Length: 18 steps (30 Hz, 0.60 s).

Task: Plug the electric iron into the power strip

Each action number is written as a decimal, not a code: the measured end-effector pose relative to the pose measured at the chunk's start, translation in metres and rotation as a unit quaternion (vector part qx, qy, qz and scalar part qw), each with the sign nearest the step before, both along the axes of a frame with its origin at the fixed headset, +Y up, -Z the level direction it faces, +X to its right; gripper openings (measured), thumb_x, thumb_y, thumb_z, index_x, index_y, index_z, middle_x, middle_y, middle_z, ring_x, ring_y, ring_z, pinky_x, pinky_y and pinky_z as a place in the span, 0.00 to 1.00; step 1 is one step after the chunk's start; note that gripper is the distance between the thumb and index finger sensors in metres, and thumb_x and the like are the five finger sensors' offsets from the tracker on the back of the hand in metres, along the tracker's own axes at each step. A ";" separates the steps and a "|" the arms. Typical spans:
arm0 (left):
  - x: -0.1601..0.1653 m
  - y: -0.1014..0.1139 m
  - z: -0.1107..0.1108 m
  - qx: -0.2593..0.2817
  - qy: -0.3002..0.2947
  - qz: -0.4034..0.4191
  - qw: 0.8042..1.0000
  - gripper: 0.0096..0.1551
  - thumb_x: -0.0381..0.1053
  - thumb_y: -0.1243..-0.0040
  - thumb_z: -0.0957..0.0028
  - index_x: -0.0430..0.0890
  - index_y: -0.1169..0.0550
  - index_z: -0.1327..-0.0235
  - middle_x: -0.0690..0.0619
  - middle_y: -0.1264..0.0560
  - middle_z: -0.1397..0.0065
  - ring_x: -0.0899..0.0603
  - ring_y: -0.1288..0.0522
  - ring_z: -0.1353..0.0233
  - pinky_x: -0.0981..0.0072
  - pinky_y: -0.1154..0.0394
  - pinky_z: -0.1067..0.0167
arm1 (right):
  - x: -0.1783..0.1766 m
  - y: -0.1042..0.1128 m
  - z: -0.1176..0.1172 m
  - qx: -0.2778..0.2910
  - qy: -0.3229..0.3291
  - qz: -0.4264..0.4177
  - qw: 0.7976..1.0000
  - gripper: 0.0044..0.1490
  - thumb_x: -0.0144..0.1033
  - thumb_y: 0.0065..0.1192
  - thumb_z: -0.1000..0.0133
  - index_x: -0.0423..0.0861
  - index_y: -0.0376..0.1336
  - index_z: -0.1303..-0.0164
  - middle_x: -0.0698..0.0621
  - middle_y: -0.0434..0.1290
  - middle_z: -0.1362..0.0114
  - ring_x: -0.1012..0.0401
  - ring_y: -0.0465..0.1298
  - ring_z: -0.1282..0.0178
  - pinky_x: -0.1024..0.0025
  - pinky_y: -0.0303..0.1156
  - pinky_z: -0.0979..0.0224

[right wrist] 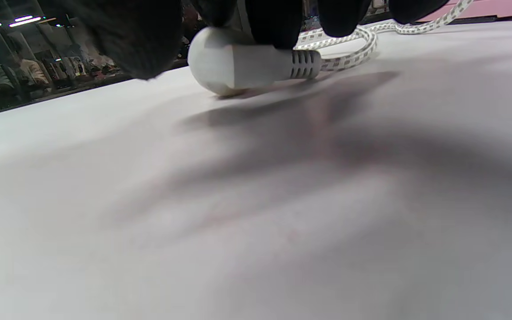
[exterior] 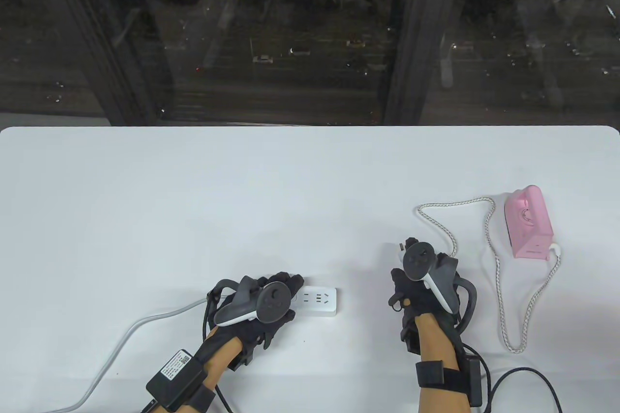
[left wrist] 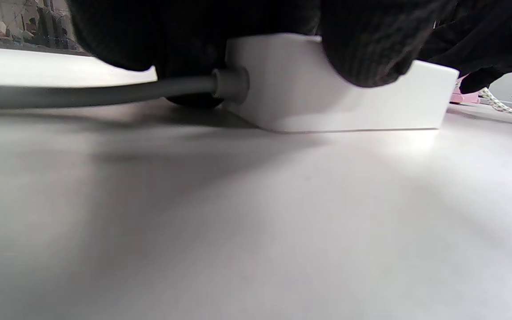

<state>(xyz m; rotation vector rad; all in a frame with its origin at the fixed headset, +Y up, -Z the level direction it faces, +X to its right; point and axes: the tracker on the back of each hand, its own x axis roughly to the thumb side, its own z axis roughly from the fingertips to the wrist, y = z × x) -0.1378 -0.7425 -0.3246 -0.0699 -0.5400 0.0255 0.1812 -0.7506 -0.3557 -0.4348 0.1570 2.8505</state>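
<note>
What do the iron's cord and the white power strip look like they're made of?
The cord looks fabric-braided: a white-and-grey woven pattern shows along it, clearest in the right wrist view near the plug, whose smooth, ribbed body suggests moulded plastic. The power strip seems hard matte white plastic, with flat faces and crisp edges; its own cable looks like smooth grey rubber or vinyl.

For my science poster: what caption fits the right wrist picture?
Gloved right hand grips the iron's white plug on the table, braided cord trailing behind.
</note>
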 end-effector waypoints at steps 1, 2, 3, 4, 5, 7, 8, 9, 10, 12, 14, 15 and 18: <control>0.000 0.000 0.000 -0.001 0.001 0.000 1.000 0.45 0.60 0.39 0.58 0.55 0.36 0.23 0.48 0.31 0.20 0.40 0.24 0.31 0.41 0.29 0.33 | 0.000 0.000 0.000 0.000 0.000 0.002 1.000 0.48 0.53 0.63 0.45 0.59 0.45 0.17 0.49 0.52 0.14 0.37 0.52 0.16 0.34 0.52 0.22; 0.000 0.000 0.000 -0.001 0.001 0.000 1.000 0.45 0.60 0.39 0.58 0.55 0.36 0.23 0.48 0.31 0.20 0.40 0.24 0.31 0.41 0.29 0.33 | -0.001 0.000 -0.001 0.001 -0.001 0.007 1.000 0.48 0.53 0.63 0.45 0.59 0.46 0.17 0.49 0.52 0.14 0.37 0.52 0.16 0.34 0.52 0.21; 0.000 0.000 0.000 0.000 0.001 0.000 1.000 0.45 0.60 0.39 0.58 0.55 0.36 0.23 0.48 0.31 0.20 0.40 0.24 0.31 0.41 0.29 0.33 | -0.001 -0.001 -0.001 -0.001 0.000 0.008 1.000 0.48 0.53 0.63 0.45 0.59 0.46 0.17 0.49 0.52 0.14 0.37 0.51 0.16 0.34 0.52 0.21; 0.000 0.000 0.000 0.000 0.001 0.000 1.000 0.45 0.60 0.39 0.58 0.55 0.36 0.23 0.48 0.31 0.20 0.40 0.24 0.31 0.41 0.29 0.33 | -0.001 -0.002 -0.002 -0.006 0.000 0.004 1.000 0.48 0.53 0.63 0.45 0.59 0.45 0.17 0.49 0.51 0.13 0.37 0.50 0.15 0.33 0.51 0.21; 0.000 0.000 0.000 -0.001 0.001 0.001 1.000 0.45 0.59 0.39 0.58 0.55 0.36 0.23 0.48 0.31 0.20 0.40 0.24 0.31 0.41 0.29 0.33 | -0.001 -0.003 -0.002 -0.010 0.001 0.001 1.000 0.48 0.52 0.63 0.45 0.59 0.44 0.17 0.48 0.51 0.13 0.35 0.48 0.15 0.33 0.51 0.22; 0.000 0.000 0.001 -0.001 0.001 0.002 1.000 0.45 0.60 0.39 0.58 0.55 0.36 0.23 0.48 0.31 0.20 0.40 0.24 0.31 0.41 0.29 0.33 | 0.001 -0.005 -0.002 -0.012 -0.003 -0.001 1.000 0.49 0.51 0.63 0.44 0.61 0.43 0.17 0.48 0.51 0.12 0.35 0.50 0.16 0.33 0.52 0.22; 0.000 0.000 0.001 -0.001 0.001 0.001 1.000 0.45 0.60 0.39 0.58 0.55 0.36 0.23 0.48 0.32 0.20 0.40 0.24 0.31 0.41 0.29 0.33 | 0.001 -0.004 -0.002 -0.002 -0.009 0.002 1.000 0.47 0.49 0.63 0.44 0.62 0.45 0.17 0.48 0.55 0.13 0.36 0.52 0.16 0.34 0.53 0.22; 0.000 0.000 0.001 -0.001 0.002 0.001 1.000 0.45 0.60 0.39 0.58 0.55 0.36 0.23 0.48 0.32 0.20 0.40 0.24 0.31 0.41 0.29 0.33 | 0.002 -0.003 -0.003 0.006 -0.012 0.004 1.000 0.45 0.48 0.64 0.44 0.62 0.47 0.18 0.49 0.57 0.14 0.37 0.54 0.16 0.34 0.54 0.22; 0.000 0.000 0.001 -0.001 0.002 0.001 1.000 0.45 0.60 0.39 0.58 0.55 0.36 0.23 0.48 0.32 0.20 0.40 0.24 0.31 0.41 0.29 0.33 | 0.002 -0.003 -0.003 0.007 -0.010 0.003 1.000 0.45 0.48 0.64 0.44 0.62 0.48 0.18 0.49 0.59 0.15 0.37 0.55 0.16 0.34 0.54 0.22; 0.000 0.000 0.001 -0.002 0.003 0.000 1.000 0.45 0.59 0.39 0.58 0.55 0.36 0.23 0.48 0.32 0.20 0.40 0.24 0.31 0.41 0.29 0.33 | 0.001 -0.003 -0.003 0.003 -0.009 0.004 1.000 0.46 0.46 0.65 0.44 0.62 0.47 0.18 0.49 0.61 0.17 0.38 0.56 0.17 0.35 0.55 0.22; 0.000 0.000 0.001 -0.001 0.003 0.000 1.000 0.45 0.59 0.39 0.58 0.55 0.36 0.22 0.48 0.32 0.20 0.40 0.25 0.31 0.41 0.29 0.33 | 0.000 -0.004 -0.003 0.006 -0.011 0.011 1.000 0.46 0.45 0.66 0.44 0.62 0.47 0.18 0.49 0.62 0.19 0.40 0.58 0.17 0.35 0.55 0.22; 0.000 0.000 0.001 -0.001 0.003 -0.001 1.000 0.45 0.59 0.39 0.58 0.55 0.36 0.22 0.48 0.32 0.20 0.40 0.25 0.31 0.41 0.29 0.33 | -0.001 -0.004 -0.003 0.010 -0.011 0.015 1.000 0.46 0.44 0.66 0.45 0.62 0.47 0.18 0.49 0.63 0.20 0.40 0.59 0.18 0.35 0.56 0.22; 0.000 0.000 0.001 -0.002 0.003 -0.001 1.000 0.45 0.59 0.39 0.58 0.55 0.36 0.22 0.48 0.32 0.20 0.40 0.25 0.31 0.41 0.29 0.33 | -0.001 -0.004 -0.003 0.013 -0.013 0.018 1.000 0.47 0.42 0.68 0.45 0.62 0.48 0.18 0.48 0.65 0.21 0.41 0.62 0.19 0.36 0.57 0.22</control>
